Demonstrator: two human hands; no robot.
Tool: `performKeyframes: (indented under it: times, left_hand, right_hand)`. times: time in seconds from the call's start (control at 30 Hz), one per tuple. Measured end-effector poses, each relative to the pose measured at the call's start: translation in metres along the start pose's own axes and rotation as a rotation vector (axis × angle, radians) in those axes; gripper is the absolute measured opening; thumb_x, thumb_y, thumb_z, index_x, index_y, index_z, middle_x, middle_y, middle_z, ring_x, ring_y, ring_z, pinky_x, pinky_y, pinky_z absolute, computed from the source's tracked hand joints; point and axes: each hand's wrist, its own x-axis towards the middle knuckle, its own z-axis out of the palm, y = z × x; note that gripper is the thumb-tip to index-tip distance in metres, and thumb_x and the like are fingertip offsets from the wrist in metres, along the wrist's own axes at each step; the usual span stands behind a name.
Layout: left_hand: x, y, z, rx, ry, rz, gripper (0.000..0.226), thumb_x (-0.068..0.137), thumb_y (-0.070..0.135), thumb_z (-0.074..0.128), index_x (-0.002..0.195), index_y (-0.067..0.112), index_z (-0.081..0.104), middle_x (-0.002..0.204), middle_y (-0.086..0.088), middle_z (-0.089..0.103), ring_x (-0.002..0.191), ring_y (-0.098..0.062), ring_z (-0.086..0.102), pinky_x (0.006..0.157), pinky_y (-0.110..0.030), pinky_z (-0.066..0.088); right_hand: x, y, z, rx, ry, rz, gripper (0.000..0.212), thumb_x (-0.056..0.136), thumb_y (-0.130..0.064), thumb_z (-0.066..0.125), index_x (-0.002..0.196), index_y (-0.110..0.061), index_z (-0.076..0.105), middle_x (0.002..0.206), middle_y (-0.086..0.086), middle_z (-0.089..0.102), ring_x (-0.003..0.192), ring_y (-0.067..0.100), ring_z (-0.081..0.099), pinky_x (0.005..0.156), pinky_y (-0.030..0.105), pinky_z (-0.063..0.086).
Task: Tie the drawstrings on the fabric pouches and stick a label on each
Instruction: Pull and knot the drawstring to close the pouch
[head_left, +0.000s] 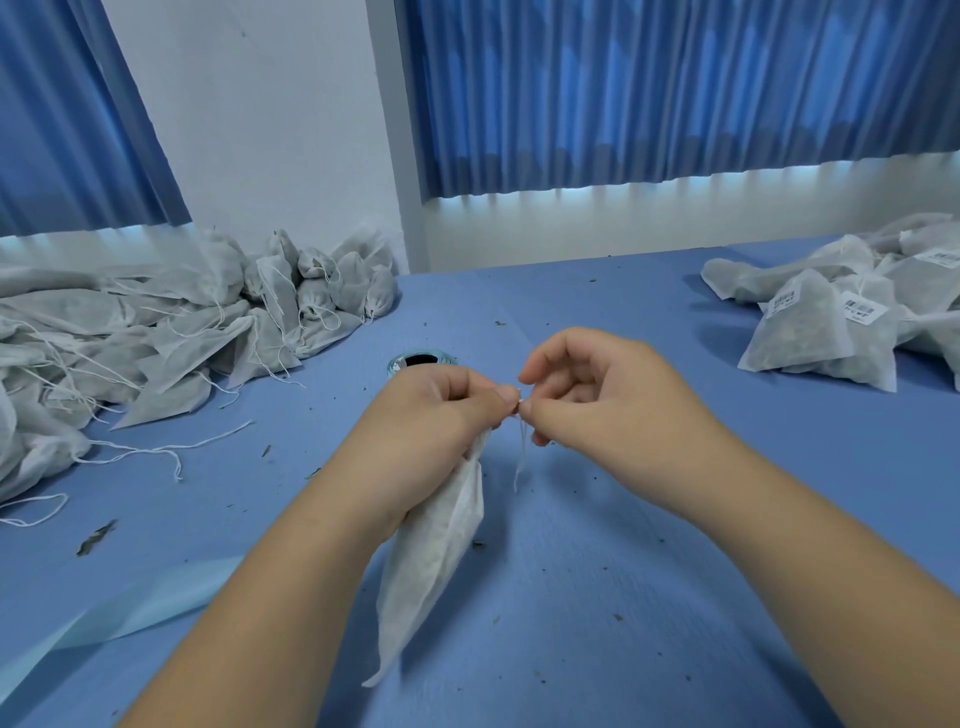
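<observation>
Blue table (597, 312) carried the untied heap (156, 332) on our left and the labelled pile (831, 322) on our right, both well apart from us. Pouch (436, 551) hung over mid-table: looked light and limp, best held at the neck. Left hand (441, 415) clenched that neck; right hand (597, 395) pinched the thin drawstring (521, 457). Nothing seemed in the way.

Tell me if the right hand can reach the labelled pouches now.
Probably not yet: the right hand pinches the drawstring of the pouch the left hand grips. Nothing blocks the labelled pouches otherwise.
</observation>
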Motion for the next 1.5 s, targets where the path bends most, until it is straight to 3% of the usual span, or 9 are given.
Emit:
performKeyframes:
  times: [0.17,0.3,0.47,0.6,0.77,0.87,1.1,1.3,1.5]
  left_hand:
    - [-0.001,0.001,0.005,0.088,0.068,0.052,0.024,0.091,0.03,0.065,0.069,0.023,0.068,0.068,-0.006,0.065,0.058,-0.007,0.052,0.058,-0.021,0.039]
    - [-0.001,0.001,0.008,0.192,0.132,0.111,0.026,0.091,0.027,0.066,0.065,0.024,0.062,0.044,0.021,0.05,0.04,0.005,0.044,0.041,-0.008,0.03]
    - [-0.003,0.002,0.012,0.321,0.174,0.186,0.028,0.092,0.025,0.065,0.065,0.026,0.058,0.036,0.026,0.043,0.039,0.008,0.043,0.042,-0.007,0.031]
    - [-0.003,0.003,0.012,0.331,0.189,0.21,0.026,0.092,0.023,0.065,0.066,0.028,0.061,0.038,0.027,0.044,0.041,0.011,0.044,0.044,-0.008,0.031]
    - [-0.001,0.001,0.009,0.207,0.163,0.151,0.023,0.093,0.026,0.063,0.07,0.022,0.068,0.045,0.021,0.048,0.045,0.004,0.045,0.047,-0.008,0.03]
    - [0.0,-0.001,0.005,0.047,0.033,0.044,0.03,0.095,0.028,0.06,0.068,0.019,0.069,0.057,0.009,0.051,0.063,-0.013,0.048,0.066,-0.026,0.036]
    - [0.0,-0.001,0.0,-0.255,-0.132,-0.064,0.027,0.093,0.022,0.061,0.068,0.013,0.065,0.066,-0.006,0.044,0.046,-0.011,0.039,0.045,-0.02,0.034]
    - [0.001,0.0,0.005,-0.341,-0.062,-0.105,0.03,0.092,0.019,0.064,0.063,0.014,0.068,0.063,-0.003,0.044,0.042,-0.01,0.036,0.04,-0.018,0.032]
    - [-0.001,0.002,0.01,-0.299,-0.013,-0.077,0.045,0.093,0.023,0.063,0.048,0.02,0.065,0.043,0.011,0.043,0.037,-0.006,0.037,0.039,-0.016,0.033]
  right_hand:
    - [-0.003,0.001,0.004,-0.195,0.065,-0.117,0.021,0.08,-0.01,0.066,0.075,-0.029,0.071,0.067,-0.015,0.064,0.054,0.001,0.052,0.051,0.011,0.041]
    - [-0.002,0.002,0.004,-0.259,0.074,-0.12,0.015,0.08,-0.011,0.066,0.073,-0.023,0.074,0.067,-0.014,0.064,0.055,0.0,0.053,0.053,0.01,0.04]
    - [-0.001,0.006,0.004,-0.265,0.054,-0.06,0.012,0.081,-0.017,0.066,0.071,-0.019,0.071,0.054,-0.011,0.058,0.05,0.002,0.048,0.048,0.012,0.039]
    - [0.0,0.006,0.003,-0.236,0.004,0.001,0.014,0.083,-0.02,0.066,0.069,-0.018,0.069,0.065,-0.003,0.065,0.05,0.004,0.049,0.043,0.012,0.036]
    - [0.0,0.004,0.0,-0.142,-0.006,0.095,0.015,0.081,-0.024,0.067,0.066,-0.021,0.069,0.057,-0.005,0.066,0.049,0.006,0.052,0.043,0.017,0.041]
    - [-0.001,0.0,0.0,-0.113,-0.013,0.122,0.014,0.079,-0.026,0.067,0.066,-0.022,0.07,0.056,-0.007,0.066,0.052,0.005,0.059,0.051,0.03,0.048]
    - [-0.002,-0.003,-0.002,-0.058,-0.009,0.096,0.014,0.08,-0.026,0.069,0.067,-0.021,0.071,0.056,-0.003,0.066,0.056,0.013,0.059,0.056,0.035,0.049]
    - [-0.002,0.002,0.002,-0.258,0.146,-0.101,0.013,0.075,-0.02,0.07,0.064,-0.023,0.065,0.055,-0.013,0.057,0.055,0.001,0.05,0.052,0.011,0.038]
    - [-0.003,0.001,0.003,-0.373,0.149,-0.245,0.021,0.076,-0.012,0.069,0.066,-0.029,0.061,0.066,-0.013,0.057,0.069,-0.002,0.054,0.063,0.009,0.04]
